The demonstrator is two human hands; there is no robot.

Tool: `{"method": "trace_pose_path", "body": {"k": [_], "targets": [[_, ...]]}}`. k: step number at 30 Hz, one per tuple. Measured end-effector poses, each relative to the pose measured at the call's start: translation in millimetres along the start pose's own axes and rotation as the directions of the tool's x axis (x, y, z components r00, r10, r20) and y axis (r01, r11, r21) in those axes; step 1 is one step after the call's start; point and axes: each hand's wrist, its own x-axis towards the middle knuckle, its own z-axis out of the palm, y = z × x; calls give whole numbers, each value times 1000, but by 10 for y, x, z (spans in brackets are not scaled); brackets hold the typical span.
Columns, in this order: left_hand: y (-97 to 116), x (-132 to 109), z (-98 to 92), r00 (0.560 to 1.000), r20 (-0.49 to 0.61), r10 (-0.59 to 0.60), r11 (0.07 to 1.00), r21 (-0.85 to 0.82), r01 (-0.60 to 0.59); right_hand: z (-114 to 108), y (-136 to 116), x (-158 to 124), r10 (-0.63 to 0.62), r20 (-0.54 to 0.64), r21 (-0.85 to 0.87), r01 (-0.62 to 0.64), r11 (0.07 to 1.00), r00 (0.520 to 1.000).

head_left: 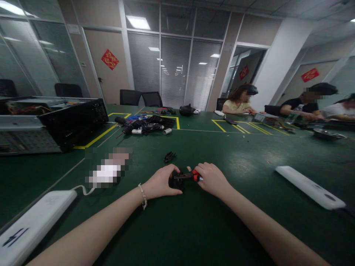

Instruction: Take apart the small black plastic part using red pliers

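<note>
Near the middle of the green table (177, 229), my left hand (162, 181) is closed around a small black part (177, 183), thumb and fingers on its left side. My right hand (212, 178) grips red-handled pliers (196, 175). The dark jaws of the pliers point left and reach over the black part; whether they pinch it is too small to tell. A small pale piece (189, 169) lies just beyond the pliers. Behind my left hand rests a small black bundle (169, 157).
An open computer case (72, 123) stands at the left. White power banks lie at the left (41, 218) and right (310, 186), with a blurred device (108, 171) cabled to the left one. Tangled cables and tools (146, 123) lie further back. Several people sit at the far right.
</note>
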Motion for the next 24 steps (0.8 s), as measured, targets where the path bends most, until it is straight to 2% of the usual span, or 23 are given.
{"method": "trace_pose_path", "body": {"k": [24], "targets": [[5, -7, -15, 1000, 15, -3, 1000, 29, 3, -29, 2, -11, 5, 21, -14, -5, 1000, 1000]]}}
